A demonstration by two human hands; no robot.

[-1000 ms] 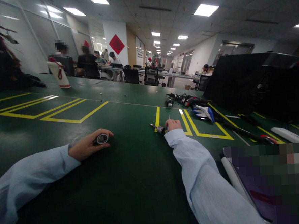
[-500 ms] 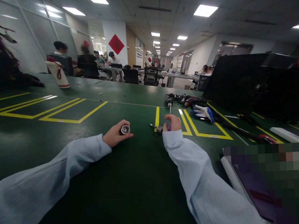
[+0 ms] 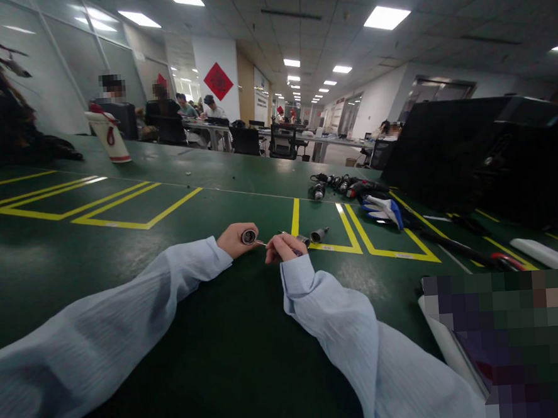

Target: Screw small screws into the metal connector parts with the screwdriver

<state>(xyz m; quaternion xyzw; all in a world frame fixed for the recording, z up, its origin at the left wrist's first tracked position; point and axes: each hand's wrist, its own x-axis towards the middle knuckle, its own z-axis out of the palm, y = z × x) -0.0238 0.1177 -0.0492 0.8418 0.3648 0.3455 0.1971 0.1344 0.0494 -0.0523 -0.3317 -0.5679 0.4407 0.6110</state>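
Observation:
My left hand [image 3: 233,240] is wrapped around a short dark cylinder [image 3: 248,237] whose open, silver-rimmed end faces me. In my right hand [image 3: 284,248] is a screwdriver [image 3: 261,243], gripped by its purple handle, which the fingers mostly cover. Its thin metal shaft points left and reaches the cylinder's side near my left fingertips; whether the tip touches is too small to tell. Just beyond my right hand lie two grey metal parts: one with a thin pin [image 3: 319,234] in plain sight, the other [image 3: 303,239] partly hidden by the hand.
Yellow tape [image 3: 351,242] marks boxes on the green table [image 3: 241,202]. At the back right lie dark cabled tools [image 3: 339,185] and a white-and-blue glove [image 3: 382,210]. A white cup [image 3: 109,136] stands far left. A phone-like device [image 3: 458,349] is near right, partly blurred out.
My right hand has moved left and turned, so the screwdriver shaft points at the cylinder instead of away from me. My left hand has shifted slightly right. A metal part shows beside the right hand.

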